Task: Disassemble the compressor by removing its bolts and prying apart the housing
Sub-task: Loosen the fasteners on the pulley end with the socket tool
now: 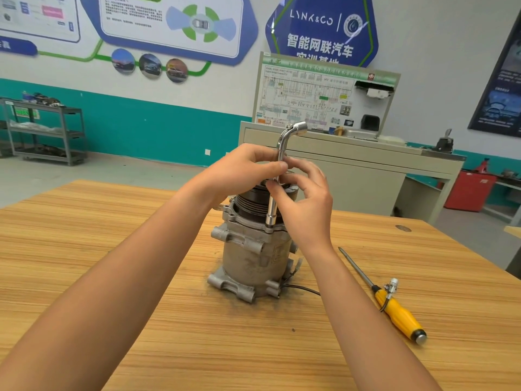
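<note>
A grey metal compressor (249, 261) stands upright on the wooden table (141, 249), its black pulley at the top. A chrome L-shaped socket wrench (279, 165) stands vertical, its lower socket seated on a bolt at the housing's upper flange (271, 225). My left hand (248, 167) grips the wrench shaft from the left. My right hand (303, 198) pinches the shaft from the right, just below the left hand's fingers. The bolt head itself is hidden inside the socket.
A yellow-handled screwdriver (394, 303) lies on the table to the right, with a small metal fitting (392, 286) and a black wire beside it. Behind the table stand a beige training bench (352, 165), a red cabinet (469, 190) and a grey shelf rack (48, 131).
</note>
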Motion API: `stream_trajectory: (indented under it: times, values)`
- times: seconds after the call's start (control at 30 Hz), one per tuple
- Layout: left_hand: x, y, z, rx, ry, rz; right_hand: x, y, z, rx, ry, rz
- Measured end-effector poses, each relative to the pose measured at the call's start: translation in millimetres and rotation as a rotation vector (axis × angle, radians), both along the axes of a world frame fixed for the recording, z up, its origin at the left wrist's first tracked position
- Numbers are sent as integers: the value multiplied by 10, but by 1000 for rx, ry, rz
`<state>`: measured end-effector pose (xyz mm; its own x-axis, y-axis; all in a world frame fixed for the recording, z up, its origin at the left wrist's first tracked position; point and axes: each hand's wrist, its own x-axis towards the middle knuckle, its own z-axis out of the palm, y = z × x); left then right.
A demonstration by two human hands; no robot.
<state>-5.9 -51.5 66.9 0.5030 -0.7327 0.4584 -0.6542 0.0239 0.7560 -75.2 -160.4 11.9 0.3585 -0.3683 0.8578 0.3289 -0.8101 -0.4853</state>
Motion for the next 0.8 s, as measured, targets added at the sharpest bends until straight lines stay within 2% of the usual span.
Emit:
stream_trajectory:
  times: [0.07, 0.2, 0.37, 0.57, 0.7, 0.8]
  values:
    - [10, 31, 19, 41, 8, -46, 2, -13, 17, 26, 37, 31]
    - [34, 1, 9, -6, -8, 23, 19, -9, 25, 17, 105, 40]
    - [43, -64, -60, -117, 13, 113, 15, 29, 31, 100, 29, 11]
    - [62, 13, -13, -26, 48, -25, 19, 44, 64, 10, 53, 11]
    - [75, 35, 2, 21, 36, -30, 20, 16, 57, 14, 99, 18]
    - [53, -10, -15, -26, 50, 28, 20, 17, 41, 47, 83, 2]
